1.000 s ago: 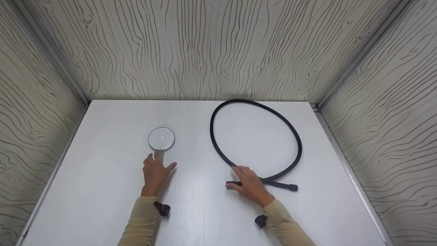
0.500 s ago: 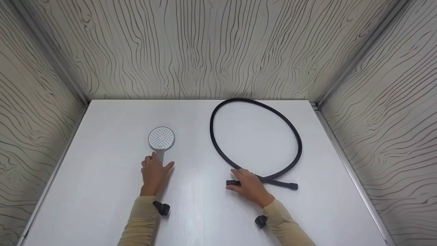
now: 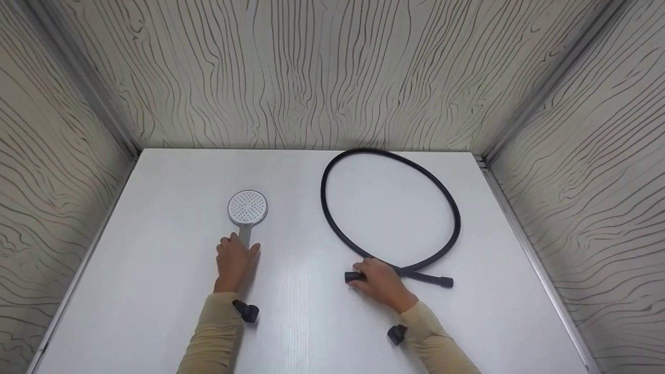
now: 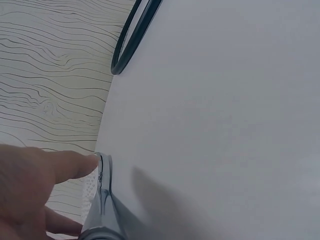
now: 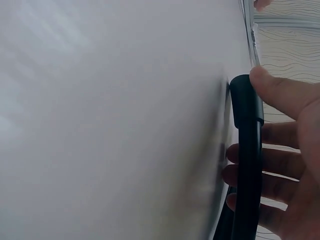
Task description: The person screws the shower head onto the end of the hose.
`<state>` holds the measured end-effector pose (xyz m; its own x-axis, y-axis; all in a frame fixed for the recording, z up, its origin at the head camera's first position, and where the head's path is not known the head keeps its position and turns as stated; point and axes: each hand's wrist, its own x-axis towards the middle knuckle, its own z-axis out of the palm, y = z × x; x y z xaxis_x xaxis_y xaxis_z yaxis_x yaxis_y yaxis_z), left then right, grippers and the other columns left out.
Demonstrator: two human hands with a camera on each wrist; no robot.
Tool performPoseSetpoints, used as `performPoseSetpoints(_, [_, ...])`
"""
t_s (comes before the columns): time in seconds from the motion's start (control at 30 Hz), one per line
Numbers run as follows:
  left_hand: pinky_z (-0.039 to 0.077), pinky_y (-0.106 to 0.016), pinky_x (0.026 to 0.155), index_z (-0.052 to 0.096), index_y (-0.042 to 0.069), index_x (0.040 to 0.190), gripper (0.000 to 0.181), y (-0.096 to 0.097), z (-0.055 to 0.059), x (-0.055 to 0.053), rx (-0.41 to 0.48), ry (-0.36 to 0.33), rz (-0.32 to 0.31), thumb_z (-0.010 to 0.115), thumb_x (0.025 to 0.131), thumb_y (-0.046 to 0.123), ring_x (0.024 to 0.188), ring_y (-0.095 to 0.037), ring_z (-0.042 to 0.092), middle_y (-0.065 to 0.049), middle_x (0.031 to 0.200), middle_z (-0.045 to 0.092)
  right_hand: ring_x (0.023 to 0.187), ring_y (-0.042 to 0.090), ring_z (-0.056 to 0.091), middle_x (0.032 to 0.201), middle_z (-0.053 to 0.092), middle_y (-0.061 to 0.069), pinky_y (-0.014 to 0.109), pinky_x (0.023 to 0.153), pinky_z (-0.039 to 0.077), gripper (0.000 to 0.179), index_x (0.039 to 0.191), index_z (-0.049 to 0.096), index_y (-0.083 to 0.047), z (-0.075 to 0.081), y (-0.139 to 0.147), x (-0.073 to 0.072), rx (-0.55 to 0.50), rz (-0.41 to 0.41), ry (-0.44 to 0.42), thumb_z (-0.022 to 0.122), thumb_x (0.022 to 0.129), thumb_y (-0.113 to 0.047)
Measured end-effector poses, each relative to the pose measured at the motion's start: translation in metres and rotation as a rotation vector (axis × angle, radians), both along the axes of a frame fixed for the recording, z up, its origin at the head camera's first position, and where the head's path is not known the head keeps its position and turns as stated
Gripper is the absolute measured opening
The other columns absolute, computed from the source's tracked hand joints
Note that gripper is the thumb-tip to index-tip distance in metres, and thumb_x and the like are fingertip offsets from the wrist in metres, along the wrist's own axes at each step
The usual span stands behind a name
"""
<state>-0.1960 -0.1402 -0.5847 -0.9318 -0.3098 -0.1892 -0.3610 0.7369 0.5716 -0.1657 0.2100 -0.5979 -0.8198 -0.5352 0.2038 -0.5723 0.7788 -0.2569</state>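
A round shower head [image 3: 248,206] lies on the white table, its spray face up and its grey handle towards me. My left hand [image 3: 233,265] holds the handle, which comes between thumb and fingers; in the left wrist view the thumb [image 4: 75,165] touches it. The rest of the handle is hidden under the hand in the head view. To the right, a black shower hose [image 3: 323,192] forms one big loop with crossed ends. My right hand [image 3: 383,284] grips its left end, fingers curled round the tube and thumb at the connector [image 5: 245,102].
The white table [image 3: 291,311] reaches back to a wood-grain wall [image 3: 291,72]; similar walls rise at both sides. The hose's other end [image 3: 446,282] lies right of my right hand. Black cameras sit on both wrists.
My left thumb has drawn in towards the shower head's handle. My right fingers and thumb have closed in round the hose end. Hose and shower head have hardly moved.
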Motion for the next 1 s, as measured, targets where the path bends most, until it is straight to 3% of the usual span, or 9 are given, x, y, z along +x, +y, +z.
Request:
performPoseSetpoints(0.43, [0.051,-0.048,0.080,0.048,-0.015,0.127,0.054,-0.0012,-0.0022,-0.0011,0.058,-0.015,0.012,0.059,0.093,0.026,0.102,-0.039,0.052,-0.027,0.110,0.051,0.072,0.011,0.053,0.082,0.061,-0.001,0.025,0.062,0.051,0.025,0.098,0.073,-0.008,0.0042,-0.0006,-0.0002,0.024,-0.007,-0.041,0.076,0.083,-0.028])
performPoseSetpoints(1.0, [0.050,-0.039,0.063,0.061,-0.013,0.105,0.033,-0.0086,-0.0065,-0.0030,0.009,0.019,-0.027,0.053,0.097,0.018,0.077,-0.028,0.056,-0.021,0.091,0.057,0.074,0.013,0.054,0.083,0.061,0.000,0.028,0.065,0.052,0.024,0.098,0.072,-0.008,0.0075,-0.0012,-0.0031,0.052,0.023,-0.087,0.075,0.083,-0.026])
